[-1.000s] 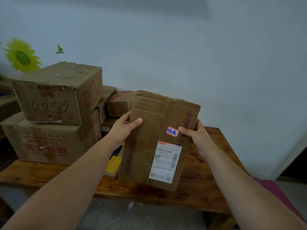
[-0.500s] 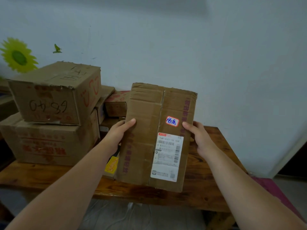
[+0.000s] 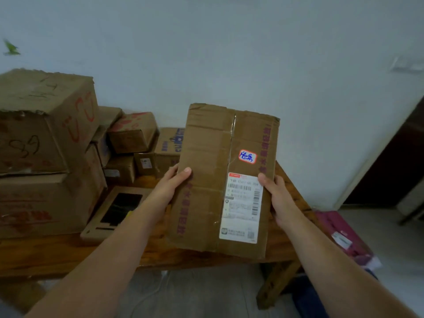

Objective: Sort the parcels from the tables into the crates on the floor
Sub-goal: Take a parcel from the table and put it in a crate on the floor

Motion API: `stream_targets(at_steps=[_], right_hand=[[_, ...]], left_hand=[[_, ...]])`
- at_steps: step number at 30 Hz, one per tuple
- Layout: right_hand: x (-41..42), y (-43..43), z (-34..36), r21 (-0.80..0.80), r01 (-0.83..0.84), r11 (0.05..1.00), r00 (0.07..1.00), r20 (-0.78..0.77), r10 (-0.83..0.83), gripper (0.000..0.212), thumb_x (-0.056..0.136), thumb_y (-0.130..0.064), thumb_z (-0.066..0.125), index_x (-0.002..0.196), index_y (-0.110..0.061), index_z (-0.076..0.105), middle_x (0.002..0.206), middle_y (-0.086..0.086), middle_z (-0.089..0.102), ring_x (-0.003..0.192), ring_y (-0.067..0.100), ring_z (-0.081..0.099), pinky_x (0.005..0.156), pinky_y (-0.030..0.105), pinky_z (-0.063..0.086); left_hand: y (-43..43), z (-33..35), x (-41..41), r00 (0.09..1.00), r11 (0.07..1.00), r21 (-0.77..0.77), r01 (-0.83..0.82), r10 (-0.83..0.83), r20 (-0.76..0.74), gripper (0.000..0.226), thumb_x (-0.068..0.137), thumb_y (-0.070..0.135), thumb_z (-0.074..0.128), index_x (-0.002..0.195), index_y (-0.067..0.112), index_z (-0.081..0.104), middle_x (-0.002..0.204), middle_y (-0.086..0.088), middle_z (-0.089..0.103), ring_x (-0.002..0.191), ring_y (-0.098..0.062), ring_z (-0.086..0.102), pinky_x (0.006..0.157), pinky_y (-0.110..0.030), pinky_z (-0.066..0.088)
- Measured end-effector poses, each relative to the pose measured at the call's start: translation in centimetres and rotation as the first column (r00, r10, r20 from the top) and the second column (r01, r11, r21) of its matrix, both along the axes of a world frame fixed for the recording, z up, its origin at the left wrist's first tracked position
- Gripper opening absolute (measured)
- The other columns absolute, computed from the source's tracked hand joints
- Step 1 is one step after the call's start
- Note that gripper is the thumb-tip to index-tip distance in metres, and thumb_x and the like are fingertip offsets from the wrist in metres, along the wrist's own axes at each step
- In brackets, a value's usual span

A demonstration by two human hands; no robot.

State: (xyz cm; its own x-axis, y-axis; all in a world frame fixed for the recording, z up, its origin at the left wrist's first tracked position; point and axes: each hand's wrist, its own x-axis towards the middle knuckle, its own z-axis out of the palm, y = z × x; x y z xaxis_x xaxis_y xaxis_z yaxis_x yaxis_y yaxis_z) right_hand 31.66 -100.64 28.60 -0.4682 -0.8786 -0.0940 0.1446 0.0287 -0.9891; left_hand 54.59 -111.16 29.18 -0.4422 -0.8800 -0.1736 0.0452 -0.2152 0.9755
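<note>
Two hands on one parcel; the step in hand is judged to be reading it, then carrying it off. The wooden surface (image 3: 57, 255) bears a stack of two big cartons (image 3: 43, 180) on its left end. Smaller boxes (image 3: 132, 134) are clustered toward its back edge, and a flat carton with a dark window (image 3: 119, 210) lies nearer its front. The held parcel (image 3: 206, 180), a flat taped brown box, is lifted clear above the right half of the surface. Its face is toward the camera and it touches none of the others. The left hand (image 3: 171, 184) clasps its left edge and the right hand (image 3: 275, 198) its right edge, thumbs on the front, fingers hidden behind. The right thumb touches the top corner of the shipping label (image 3: 243, 207). Above the label sits a small red-bordered sticker (image 3: 247, 156) with blue handwriting, probably the sorting key. Advice:
- Read the sticker before turning, and slide the right thumb off the label if its print is needed.
- Keep both grips level at mid-height so the box does not swing.
- The lower edge looks crumpled, so support it from beneath for the carry.

The crates are not in view, so look for the floor target first. A magenta bag (image 3: 339, 235) lies on the floor beyond the right end of the surface, so step around it. Lower the parcel in rather than drop it.
</note>
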Motion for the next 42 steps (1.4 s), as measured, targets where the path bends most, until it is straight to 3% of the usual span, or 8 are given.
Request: stream_targets(at_steps=[9, 13, 16, 20, 23, 29, 37, 42], right_hand=[[-8.7, 8.8, 0.5, 0.021, -0.002, 1.0, 0.999, 0.048, 0.001, 0.046, 0.086, -0.03, 0.061, 0.13, -0.033, 0.046, 0.109, 0.001, 0.071, 0.102, 0.022, 0.067, 0.084, 0.044, 0.052], [-15.6, 13.8, 0.0, 0.05, 0.091, 0.995, 0.996, 0.015, -0.092, 0.069, 0.069, -0.038, 0.071, 0.132, -0.026, 0.045, 0.114, 0.004, 0.069, 0.107, 0.027, 0.065, 0.1, 0.054, 0.044], [-21.7, 17.2, -0.6, 0.091, 0.168, 0.982, 0.985, -0.04, -0.165, 0.05, 0.084, -0.028, 0.066, 0.127, -0.014, 0.045, 0.112, 0.008, 0.068, 0.1, 0.025, 0.067, 0.096, 0.051, 0.049], [-29.2, 20.9, -0.6, 0.068, 0.205, 0.976, 0.978, -0.057, -0.201, 0.037, 0.091, -0.031, 0.06, 0.122, -0.017, 0.047, 0.108, 0.005, 0.069, 0.096, 0.022, 0.069, 0.081, 0.043, 0.055], [-34.5, 22.7, -0.2, 0.13, 0.146, 0.981, 0.987, -0.084, -0.135, 0.042, 0.092, -0.04, 0.056, 0.131, -0.031, 0.045, 0.112, -0.001, 0.069, 0.105, 0.022, 0.065, 0.094, 0.051, 0.048], [-43.8, 23.6, -1.0, 0.161, 0.085, 0.983, 0.996, -0.051, -0.078, 0.043, 0.094, -0.032, 0.055, 0.136, -0.038, 0.044, 0.114, -0.001, 0.07, 0.104, 0.023, 0.067, 0.097, 0.053, 0.048], [-55.7, 20.3, -5.5, 0.284, 0.264, 0.922, 0.963, -0.134, -0.234, 0.037, 0.094, -0.034, 0.055, 0.122, -0.022, 0.035, 0.1, -0.002, 0.063, 0.086, 0.015, 0.066, 0.07, 0.033, 0.054], [-64.5, 17.0, -7.6, 0.4, 0.229, 0.887, 0.972, -0.139, -0.189, 0.032, 0.094, -0.034, 0.055, 0.125, -0.029, 0.047, 0.107, 0.0, 0.07, 0.093, 0.021, 0.07, 0.079, 0.04, 0.057]], left_hand=[[5.8, -1.3, -9.8, 0.994, 0.993, 0.011, 0.114, -0.114, 0.002, 0.036, 0.083, 0.046, 0.063, 0.116, 0.033, 0.058, 0.106, 0.002, 0.071, 0.097, -0.019, 0.067, 0.093, -0.043, 0.048], [10.1, -1.5, -17.2, 0.989, 0.989, 0.0, 0.148, -0.148, 0.005, 0.042, 0.081, 0.048, 0.063, 0.12, 0.033, 0.057, 0.108, 0.0, 0.07, 0.097, -0.02, 0.067, 0.083, -0.039, 0.052], [12.9, -1.4, -23.8, 0.992, 0.992, 0.01, 0.128, -0.128, 0.009, 0.048, 0.081, 0.049, 0.065, 0.125, 0.032, 0.055, 0.107, 0.0, 0.069, 0.095, -0.02, 0.067, 0.073, -0.035, 0.053], [16.2, -1.9, -32.1, 0.995, 0.995, 0.017, 0.098, -0.099, 0.023, 0.063, 0.078, 0.052, 0.067, 0.131, 0.023, 0.047, 0.111, -0.003, 0.066, 0.095, -0.022, 0.066, 0.081, -0.04, 0.053], [18.1, -2.7, -37.2, 0.998, 0.996, 0.067, 0.054, -0.055, 0.021, 0.063, 0.076, 0.054, 0.067, 0.123, 0.017, 0.047, 0.106, -0.005, 0.065, 0.094, -0.023, 0.064, 0.087, -0.044, 0.052], [19.9, -4.3, -46.8, 0.993, 0.988, 0.115, 0.103, -0.11, 0.05, 0.046, 0.084, 0.051, 0.06, 0.118, 0.022, 0.045, 0.098, 0.003, 0.06, 0.084, -0.013, 0.058, 0.062, -0.027, 0.042], [15.1, -9.8, -60.6, 0.96, 0.958, 0.197, 0.207, -0.238, 0.148, 0.048, 0.083, 0.06, 0.055, 0.116, 0.026, 0.047, 0.104, 0.001, 0.063, 0.101, -0.023, 0.058, 0.097, -0.05, 0.043], [11.6, -13.5, -69.0, 0.929, 0.92, 0.285, 0.268, -0.326, 0.178, 0.052, 0.082, 0.061, 0.056, 0.121, 0.027, 0.051, 0.112, 0.001, 0.065, 0.108, -0.025, 0.057, 0.1, -0.054, 0.041]])
